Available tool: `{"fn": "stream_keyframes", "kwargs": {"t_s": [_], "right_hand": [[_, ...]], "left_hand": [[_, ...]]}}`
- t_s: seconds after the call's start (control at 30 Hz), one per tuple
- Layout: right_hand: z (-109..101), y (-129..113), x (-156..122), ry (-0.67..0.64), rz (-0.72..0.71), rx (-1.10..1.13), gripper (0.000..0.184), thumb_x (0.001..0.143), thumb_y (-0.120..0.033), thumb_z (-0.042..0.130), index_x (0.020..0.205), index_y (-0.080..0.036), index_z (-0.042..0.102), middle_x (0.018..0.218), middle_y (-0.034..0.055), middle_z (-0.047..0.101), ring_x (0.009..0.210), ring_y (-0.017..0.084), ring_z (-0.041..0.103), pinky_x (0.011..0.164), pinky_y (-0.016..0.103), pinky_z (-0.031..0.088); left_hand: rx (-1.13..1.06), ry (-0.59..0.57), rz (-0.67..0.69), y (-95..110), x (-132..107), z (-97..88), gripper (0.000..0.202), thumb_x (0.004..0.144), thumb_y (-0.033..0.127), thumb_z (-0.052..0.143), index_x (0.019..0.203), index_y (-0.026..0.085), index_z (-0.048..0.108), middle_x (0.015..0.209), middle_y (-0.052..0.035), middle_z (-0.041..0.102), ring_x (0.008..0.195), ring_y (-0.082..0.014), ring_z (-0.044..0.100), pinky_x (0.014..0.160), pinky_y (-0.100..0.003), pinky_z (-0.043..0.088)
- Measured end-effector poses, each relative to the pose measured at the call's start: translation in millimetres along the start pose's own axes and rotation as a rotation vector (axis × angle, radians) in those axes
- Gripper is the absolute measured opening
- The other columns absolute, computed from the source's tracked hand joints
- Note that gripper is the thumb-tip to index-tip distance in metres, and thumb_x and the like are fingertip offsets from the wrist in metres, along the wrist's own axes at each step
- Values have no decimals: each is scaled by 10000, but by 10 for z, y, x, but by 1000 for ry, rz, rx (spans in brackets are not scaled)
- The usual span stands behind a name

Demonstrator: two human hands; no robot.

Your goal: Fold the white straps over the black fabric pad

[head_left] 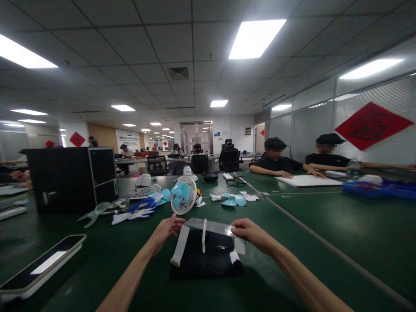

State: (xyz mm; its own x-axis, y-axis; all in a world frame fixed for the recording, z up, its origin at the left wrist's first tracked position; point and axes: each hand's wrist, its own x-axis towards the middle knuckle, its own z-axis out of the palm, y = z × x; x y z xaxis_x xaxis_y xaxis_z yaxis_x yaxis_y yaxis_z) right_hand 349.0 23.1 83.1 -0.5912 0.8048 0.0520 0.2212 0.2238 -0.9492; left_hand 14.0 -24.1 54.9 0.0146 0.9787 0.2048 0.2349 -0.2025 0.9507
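A flat, glossy black sheet (pixel 208 265) lies on the table in front of me. Above its far edge stands a clear plastic film (pixel 215 225), with a white strip (pixel 180 247) down its left side and a narrower one (pixel 204 236) near the middle. My right hand (pixel 248 230) pinches the film at its right end between thumb and fingers. At the upper left corner, my left hand (pixel 165 232) has its fingers loosely apart, beside the film; whether a fingertip touches it I cannot tell.
Beyond the sheet stands a small fan (pixel 183 195) with pale blue blades, near loose blades (pixel 234 200) and blue-white gloves (pixel 138 211). A black computer case (pixel 65 180) and a phone-like device (pixel 45 262) are on the left. Co-workers sit at the right, near blue trays (pixel 367 189).
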Motion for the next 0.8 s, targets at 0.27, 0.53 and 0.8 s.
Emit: {"fn": "stream_keyframes", "kwargs": {"t_s": [0.27, 0.53, 0.8], "right_hand": [[60, 50, 29, 6, 43, -54, 266, 771, -361, 597, 857, -125, 686, 753, 15, 631, 692, 136, 533, 641, 261, 388], [26, 8, -32, -107, 100, 61, 218, 652, -322, 707, 728, -126, 650, 630, -22, 577, 566, 89, 481, 542, 213, 338], [104, 112, -17, -178, 218, -246, 58, 667, -176, 615, 679, -132, 649, 589, -39, 556, 543, 82, 487, 515, 200, 381]], "left_hand": [[194, -57, 38, 102, -66, 106, 508, 779, 583, 567, 951, 122, 695, 750, -6, 631, 628, -112, 489, 538, -222, 346], [104, -390, -171, 249, -228, 1, 340, 670, 386, 711, 883, 126, 657, 689, 20, 616, 536, -73, 483, 488, -198, 337], [381, -521, -321, 81, -201, 63, 248, 634, 354, 681, 752, 138, 649, 599, 23, 596, 514, -100, 520, 492, -216, 361]]}}
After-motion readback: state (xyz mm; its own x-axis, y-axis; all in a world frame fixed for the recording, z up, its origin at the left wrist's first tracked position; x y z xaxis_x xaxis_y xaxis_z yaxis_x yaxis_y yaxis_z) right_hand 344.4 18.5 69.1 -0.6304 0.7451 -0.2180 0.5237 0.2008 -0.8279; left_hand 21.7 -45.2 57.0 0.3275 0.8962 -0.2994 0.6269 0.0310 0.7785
